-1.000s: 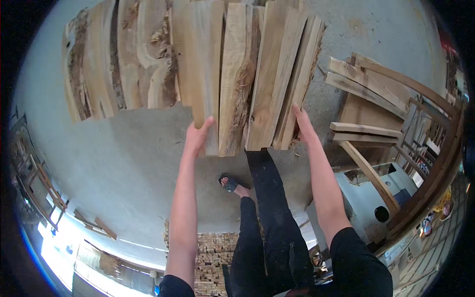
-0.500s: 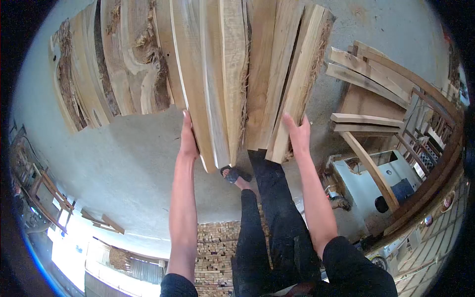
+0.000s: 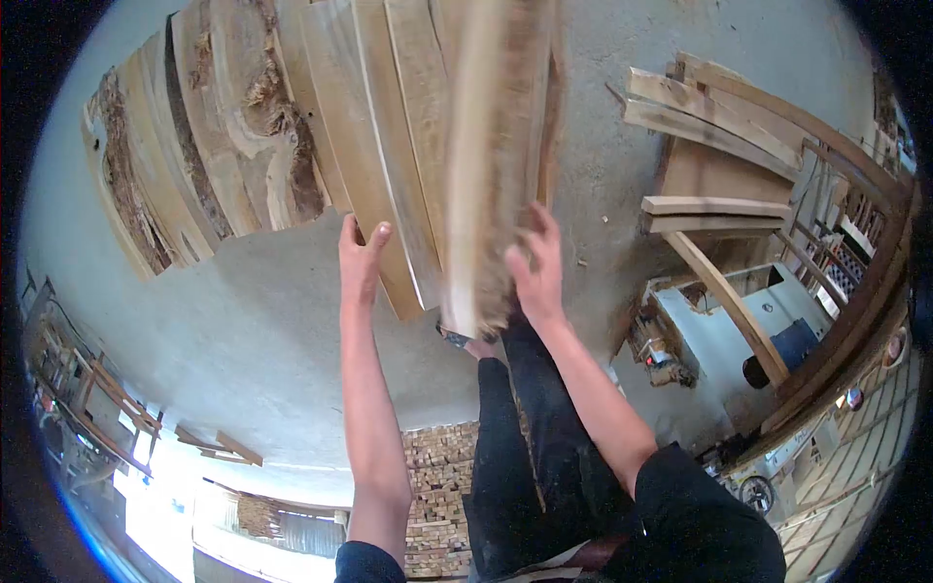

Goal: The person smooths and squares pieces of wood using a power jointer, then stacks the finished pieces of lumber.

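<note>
Pale wooden planks [image 3: 355, 185] lie side by side in front of me, their near ends close to my feet. My left hand [image 3: 360, 262] is at the left edge of this group, thumb and fingers apart, holding nothing. A bark-edged board [image 3: 474, 175], smeared by motion, lies over the right part of the group at a slant. Just to its right is my right hand [image 3: 536, 272], fingers spread and slightly blurred, close to its near end. Whether that hand touches the board is hard to see.
Wide rough-edged slabs [image 3: 228, 126] lie on the floor at the left. To the right are cut wood pieces [image 3: 714, 209] by a wooden frame, and a pale blue machine table [image 3: 724, 325]. Behind my legs rises a stack of wood blocks [image 3: 437, 496].
The bark-edged board at the right has swung left over the other planks. My right hand has moved left and its fingers have spread; my left hand has loosened from the plank edge.
</note>
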A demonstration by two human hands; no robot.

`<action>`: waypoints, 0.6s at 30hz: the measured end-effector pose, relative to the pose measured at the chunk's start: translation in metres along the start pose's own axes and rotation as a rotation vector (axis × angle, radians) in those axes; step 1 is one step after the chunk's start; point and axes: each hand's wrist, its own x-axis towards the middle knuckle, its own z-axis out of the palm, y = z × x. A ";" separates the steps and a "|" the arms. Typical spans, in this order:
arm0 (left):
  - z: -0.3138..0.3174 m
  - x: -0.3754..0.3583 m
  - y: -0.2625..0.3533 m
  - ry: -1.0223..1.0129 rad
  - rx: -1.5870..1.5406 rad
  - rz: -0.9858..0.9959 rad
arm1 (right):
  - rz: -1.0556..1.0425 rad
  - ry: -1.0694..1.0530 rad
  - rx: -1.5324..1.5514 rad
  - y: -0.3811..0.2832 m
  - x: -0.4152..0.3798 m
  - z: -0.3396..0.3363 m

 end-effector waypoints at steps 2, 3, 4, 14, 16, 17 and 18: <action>0.002 -0.001 0.001 -0.006 -0.020 -0.026 | 0.269 0.288 -0.019 -0.002 0.012 0.002; 0.003 -0.003 -0.001 -0.007 -0.014 -0.034 | 0.381 0.372 0.029 0.012 0.015 0.010; 0.007 -0.004 -0.006 -0.010 0.001 -0.028 | 0.389 0.372 0.033 0.015 0.016 0.015; 0.037 -0.031 -0.035 0.149 -0.142 0.011 | 0.322 0.232 -0.363 0.038 0.016 0.009; 0.033 -0.040 -0.046 0.150 -0.106 0.014 | 0.308 0.212 -0.349 0.047 0.003 0.007; 0.029 -0.043 -0.050 0.143 -0.063 0.012 | 0.305 0.194 -0.336 0.050 -0.004 0.006; 0.023 -0.050 -0.062 0.143 -0.065 0.026 | 0.295 0.203 -0.330 0.055 -0.012 0.005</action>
